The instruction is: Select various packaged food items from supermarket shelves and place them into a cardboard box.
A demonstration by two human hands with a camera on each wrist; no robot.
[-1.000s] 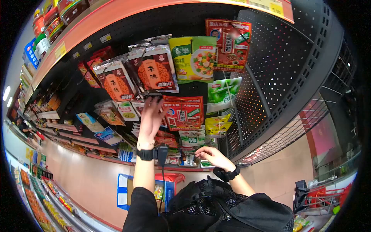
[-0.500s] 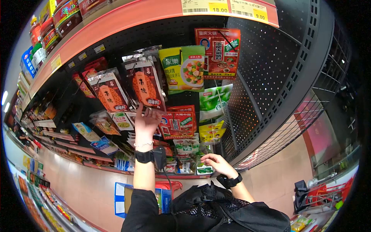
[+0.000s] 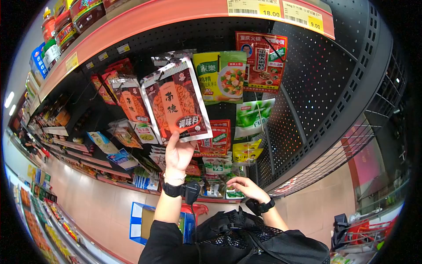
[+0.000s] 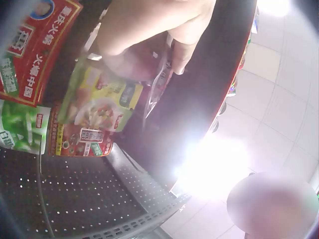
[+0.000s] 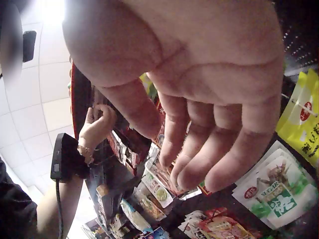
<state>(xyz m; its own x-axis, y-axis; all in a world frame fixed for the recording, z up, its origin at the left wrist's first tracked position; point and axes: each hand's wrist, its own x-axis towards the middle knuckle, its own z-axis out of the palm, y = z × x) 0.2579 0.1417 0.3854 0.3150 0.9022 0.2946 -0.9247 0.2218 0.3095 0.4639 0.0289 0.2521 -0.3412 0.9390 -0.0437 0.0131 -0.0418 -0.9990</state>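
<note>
My left hand (image 3: 179, 155) pinches the lower edge of a dark brown and orange seasoning packet (image 3: 176, 103), thumb on its front and fingers behind. The packet tilts in front of the hanging rack, its printed face toward the head camera. In the left wrist view, the hand (image 4: 154, 25) partly hides the packet, which shows edge-on. A similar packet (image 3: 132, 103) hangs just to its left, and a yellow-green packet (image 3: 220, 77) hangs to its right. Low before the shelf, my right hand (image 3: 247, 187) hangs with loosely curled fingers, holding nothing.
Red hotpot base packets (image 3: 263, 61) and a green-and-white bag (image 3: 254, 116) hang on hooks at the right. An orange shelf edge (image 3: 176, 22) with price tags runs above. A perforated metal side panel (image 3: 316, 101) bounds the right. Below stands a blue box (image 3: 137, 222).
My left hand has gone from touching the hanging packets to gripping one by its bottom, and has brought it nearer to the head camera. The right hand has barely moved.
</note>
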